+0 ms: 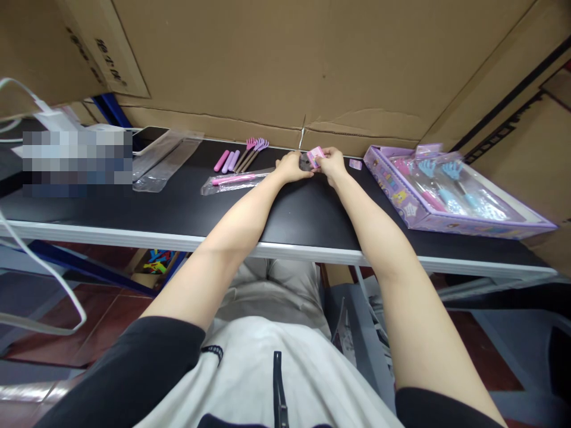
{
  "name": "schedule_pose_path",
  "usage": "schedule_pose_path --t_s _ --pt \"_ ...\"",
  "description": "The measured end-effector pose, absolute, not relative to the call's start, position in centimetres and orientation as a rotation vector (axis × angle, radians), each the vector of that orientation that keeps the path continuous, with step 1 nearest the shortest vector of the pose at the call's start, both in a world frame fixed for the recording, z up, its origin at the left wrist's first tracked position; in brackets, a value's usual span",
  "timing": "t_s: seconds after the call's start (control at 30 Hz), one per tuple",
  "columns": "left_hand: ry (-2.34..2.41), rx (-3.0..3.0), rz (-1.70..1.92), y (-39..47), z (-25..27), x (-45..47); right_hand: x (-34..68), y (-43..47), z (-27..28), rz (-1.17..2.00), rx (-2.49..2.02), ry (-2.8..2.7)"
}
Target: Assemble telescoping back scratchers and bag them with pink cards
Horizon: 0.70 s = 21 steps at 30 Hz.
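Observation:
At the back middle of the black table, my left hand (292,167) is closed on a small dark grey piece (305,162) whose kind I cannot make out. My right hand (333,165) pinches a small pink printed card (315,156) against or just beside it. Left of my hands lie a pink handle (221,160), two purple handles (231,161) and several claw-headed back scratcher rods (250,156). A clear plastic sleeve (209,185) with a pink-handled stick inside reaches close to my left wrist. Another small printed card (355,164) lies right of my right hand.
A purple display box (417,220) with bagged back scratchers stands at the right. Clear plastic bags (167,161), a phone (150,139) and a white plug with cable (56,119) are at the left. Cardboard (285,65) walls the table's back.

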State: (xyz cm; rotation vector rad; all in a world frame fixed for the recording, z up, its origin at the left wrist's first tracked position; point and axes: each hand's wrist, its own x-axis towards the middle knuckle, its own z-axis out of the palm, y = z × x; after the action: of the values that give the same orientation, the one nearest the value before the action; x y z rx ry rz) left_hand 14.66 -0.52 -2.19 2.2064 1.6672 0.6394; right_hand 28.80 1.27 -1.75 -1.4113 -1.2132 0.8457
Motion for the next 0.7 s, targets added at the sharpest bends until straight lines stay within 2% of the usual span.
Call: schedule_pose_path --t_s 0.4,0.7 --pt "1.649 2.205 0.648 -0.8 -2.0 14.5 29.3 1.1 -1.2 0.977 -1.397 -1.250" --pt "1.647 2.235 0.651 -0.5 -2.0 14.4 29.7 1.2 -1.1 0.949 -1.454 -1.270"
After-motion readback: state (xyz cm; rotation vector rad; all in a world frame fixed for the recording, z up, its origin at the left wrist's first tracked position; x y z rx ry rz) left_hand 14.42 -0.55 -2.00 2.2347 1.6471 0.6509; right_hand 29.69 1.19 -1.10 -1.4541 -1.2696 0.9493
